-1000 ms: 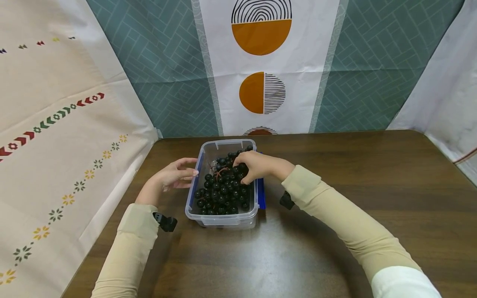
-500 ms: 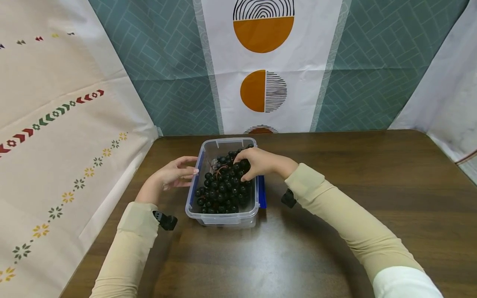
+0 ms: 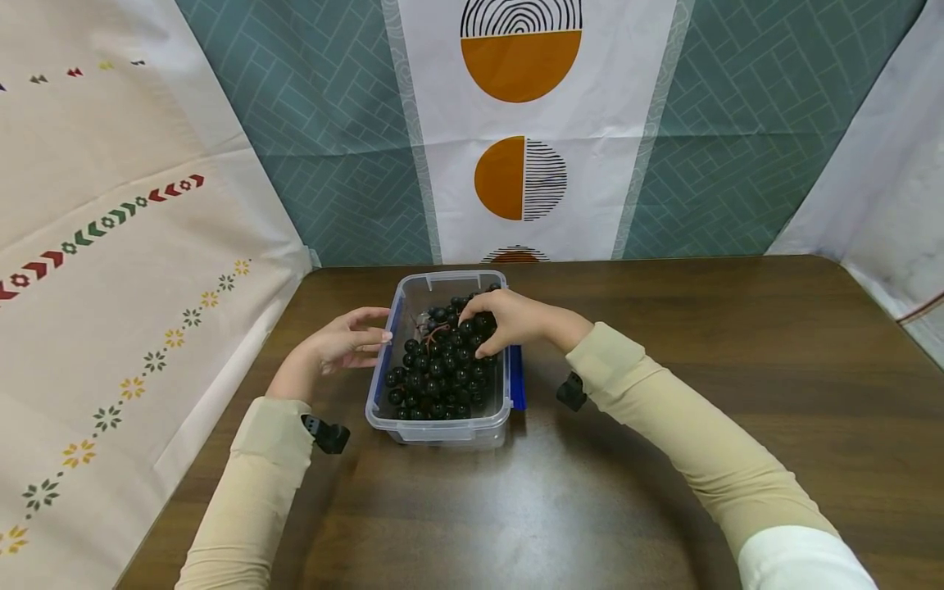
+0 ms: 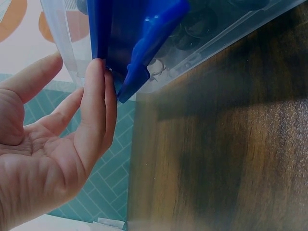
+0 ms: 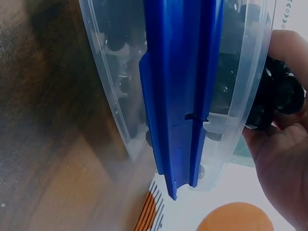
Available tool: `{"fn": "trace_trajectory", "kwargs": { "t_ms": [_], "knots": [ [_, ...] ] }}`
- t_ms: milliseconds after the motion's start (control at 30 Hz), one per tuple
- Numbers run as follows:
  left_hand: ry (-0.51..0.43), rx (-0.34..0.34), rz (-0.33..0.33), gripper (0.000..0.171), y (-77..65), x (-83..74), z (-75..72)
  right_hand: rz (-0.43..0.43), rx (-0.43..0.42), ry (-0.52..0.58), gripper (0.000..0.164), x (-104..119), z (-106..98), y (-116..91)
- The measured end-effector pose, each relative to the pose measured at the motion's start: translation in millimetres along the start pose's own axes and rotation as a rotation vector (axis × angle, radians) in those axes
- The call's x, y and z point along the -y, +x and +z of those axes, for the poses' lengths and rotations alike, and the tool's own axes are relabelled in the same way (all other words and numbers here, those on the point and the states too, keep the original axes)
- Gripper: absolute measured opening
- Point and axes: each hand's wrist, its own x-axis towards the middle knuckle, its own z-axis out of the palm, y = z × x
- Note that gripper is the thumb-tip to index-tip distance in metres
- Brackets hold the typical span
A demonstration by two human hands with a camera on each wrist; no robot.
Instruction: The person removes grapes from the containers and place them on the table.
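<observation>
A clear plastic container [image 3: 442,437] with blue side clips holds a bunch of dark grapes [image 3: 435,381] with reddish-brown stems. My right hand [image 3: 512,318] reaches over the container's right rim and grips some of the grapes with thumb and fingers. In the right wrist view, dark grapes [image 5: 289,94] show between that thumb and fingers, beside the rim. At the container's left side is my left hand [image 3: 348,340], its fingers loosely extended. The left wrist view has its fingertips touching the blue clip [image 4: 98,29] and the side of the container.
The container stands on a brown wooden table [image 3: 664,410], near its back edge. Behind hangs a teal and white patterned cloth [image 3: 347,139]. A cream embroidered cloth [image 3: 133,287] borders the left side, and a white cloth [image 3: 878,180] the right.
Very little differs. My right hand, still gripping the grapes, has shifted slightly up and right against the container. My left hand stays at the container's side.
</observation>
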Motion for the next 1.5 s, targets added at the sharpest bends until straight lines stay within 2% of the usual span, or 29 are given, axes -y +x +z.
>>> {"fn": "trace_trajectory", "kwargs": {
  "t_ms": [200,600,1500],
  "knots": [
    [0.001,0.01,0.003,0.07,-0.3,-0.2,-0.1,-0.034,-0.035,0.042,0.048,-2,3,-1],
    [-0.002,0.006,0.002,0.07,-0.6,-0.9,0.7,-0.044,-0.072,0.085,0.047,-1,4,-5],
    [0.001,0.012,0.013,0.07,1.4,3.2,-0.8,-0.079,-0.147,0.174,0.048,16,0,-18]
  ]
}}
